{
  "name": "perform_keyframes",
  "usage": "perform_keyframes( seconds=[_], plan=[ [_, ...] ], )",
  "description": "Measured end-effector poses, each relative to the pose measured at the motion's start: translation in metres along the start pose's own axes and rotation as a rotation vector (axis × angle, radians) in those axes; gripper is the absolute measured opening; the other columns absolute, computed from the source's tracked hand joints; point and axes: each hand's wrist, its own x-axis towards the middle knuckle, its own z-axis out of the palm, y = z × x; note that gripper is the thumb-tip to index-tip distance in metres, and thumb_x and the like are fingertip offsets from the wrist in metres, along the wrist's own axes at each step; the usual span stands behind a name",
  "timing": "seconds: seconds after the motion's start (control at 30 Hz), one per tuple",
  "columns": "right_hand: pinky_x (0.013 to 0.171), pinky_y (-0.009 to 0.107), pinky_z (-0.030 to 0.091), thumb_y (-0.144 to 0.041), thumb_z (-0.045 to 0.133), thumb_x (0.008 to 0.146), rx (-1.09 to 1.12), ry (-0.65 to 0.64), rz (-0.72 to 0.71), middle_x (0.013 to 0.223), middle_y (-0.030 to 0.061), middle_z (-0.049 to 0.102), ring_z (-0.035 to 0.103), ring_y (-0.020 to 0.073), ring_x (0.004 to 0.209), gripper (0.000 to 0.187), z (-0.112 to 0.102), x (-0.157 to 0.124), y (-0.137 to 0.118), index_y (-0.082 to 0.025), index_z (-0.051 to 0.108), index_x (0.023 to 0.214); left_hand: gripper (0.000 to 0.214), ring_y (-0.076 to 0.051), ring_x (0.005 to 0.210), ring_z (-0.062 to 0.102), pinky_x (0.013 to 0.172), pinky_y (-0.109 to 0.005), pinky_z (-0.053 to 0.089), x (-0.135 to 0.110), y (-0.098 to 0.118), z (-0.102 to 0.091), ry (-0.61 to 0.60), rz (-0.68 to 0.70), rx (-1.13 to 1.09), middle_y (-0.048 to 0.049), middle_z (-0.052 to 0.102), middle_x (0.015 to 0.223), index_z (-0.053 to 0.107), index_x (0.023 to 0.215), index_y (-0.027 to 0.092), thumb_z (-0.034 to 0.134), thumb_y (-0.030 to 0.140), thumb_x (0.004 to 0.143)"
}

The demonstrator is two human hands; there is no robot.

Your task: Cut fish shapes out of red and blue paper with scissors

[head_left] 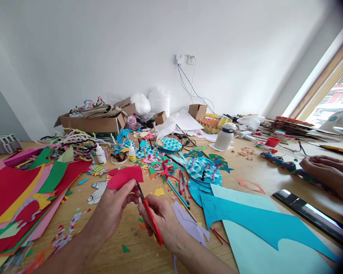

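Observation:
My left hand [112, 207] pinches a red-pink paper cutout [125, 176] and holds it up above the wooden table [137, 251]. My right hand [162, 220] grips red-handled scissors [150, 217]; their blades point up toward the lower edge of the cutout. Both hands hover near the table's front middle. Paper scraps lie scattered below them.
A stack of coloured paper sheets [20, 194] lies at the left. Blue sheets [254, 224] and blue paper fish [201, 169] lie at the right. Glue bottles [100, 154], pens [178, 192], cardboard boxes [93, 121] and a white jar [224, 136] stand farther back. Another person's hands [326, 173] work at the far right beside a black ruler [311, 217].

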Motion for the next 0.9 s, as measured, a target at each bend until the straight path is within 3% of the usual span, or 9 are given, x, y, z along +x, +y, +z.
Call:
perform_keyframes(
  seconds=[0.23,0.9],
  plan=[
    [0.037,0.017,0.023,-0.056,0.053,0.075,0.01,0.001,-0.027,0.044,-0.0059,0.037,0.033,0.0061,0.04,0.044,-0.0005,0.0022,0.0044,-0.018,0.041,0.057,0.01,-0.011,0.054,0.057,0.049,-0.02,0.048,-0.001,0.0031,0.0032,0.049,-0.039,-0.004,0.0031,0.064,0.059,0.065,0.068,0.018,0.07,0.025,0.064],
    [0.041,0.02,0.02,-0.056,0.05,0.078,-0.092,0.026,-0.053,0.046,-0.0064,0.029,0.028,0.0063,0.045,0.046,-0.0007,0.0051,0.0098,-0.018,0.037,0.054,0.009,-0.011,0.054,0.056,0.049,-0.02,0.047,-0.0012,0.0071,0.003,0.035,-0.048,0.014,0.0032,0.063,0.057,0.065,0.066,0.019,0.07,0.025,0.063]
  ],
)
